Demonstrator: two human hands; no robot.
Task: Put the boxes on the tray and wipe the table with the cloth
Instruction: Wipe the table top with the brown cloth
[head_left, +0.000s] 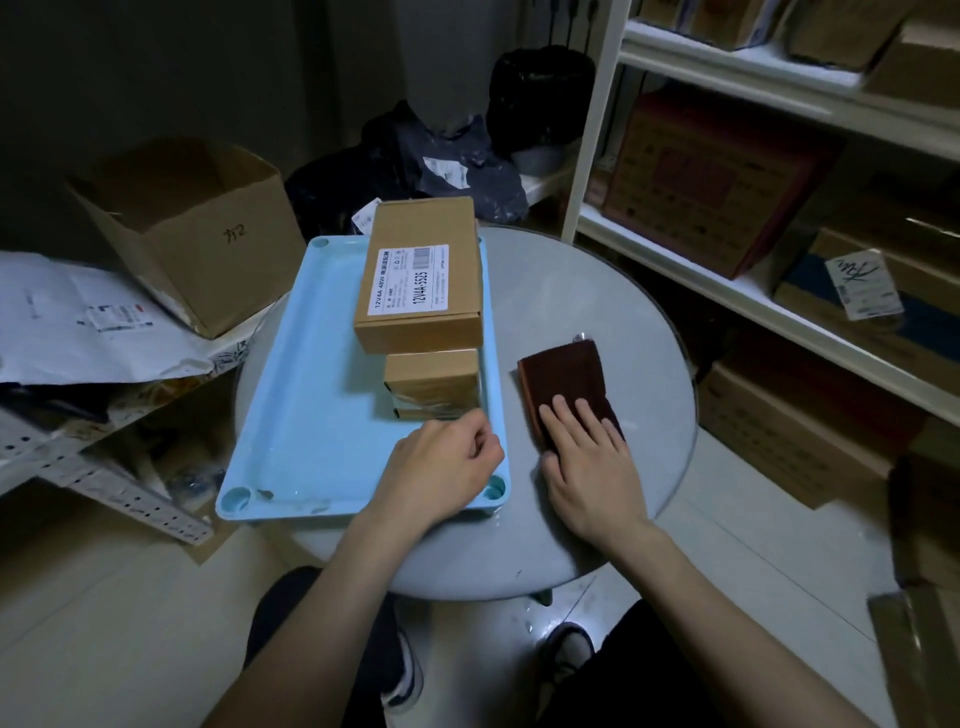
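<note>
A light blue tray (306, 395) lies on the left half of a small round grey table (597, 291). Two cardboard boxes sit along the tray's right side: a large labelled box (421, 270) at the back and a smaller taped box (431, 384) in front of it. A folded dark brown cloth (563, 382) lies on the table right of the tray. My right hand (587, 462) presses flat on the cloth's near end with straight fingers. My left hand (441, 467) hovers over the tray's near right corner, fingers loosely curled, holding nothing.
White shelving (727, 291) packed with cartons stands on the right. An open cardboard carton (192, 228) and white mail bags (78, 317) sit on a rack to the left. Dark plastic bags (441, 156) are heaped behind the table. My legs and shoes show below the table edge.
</note>
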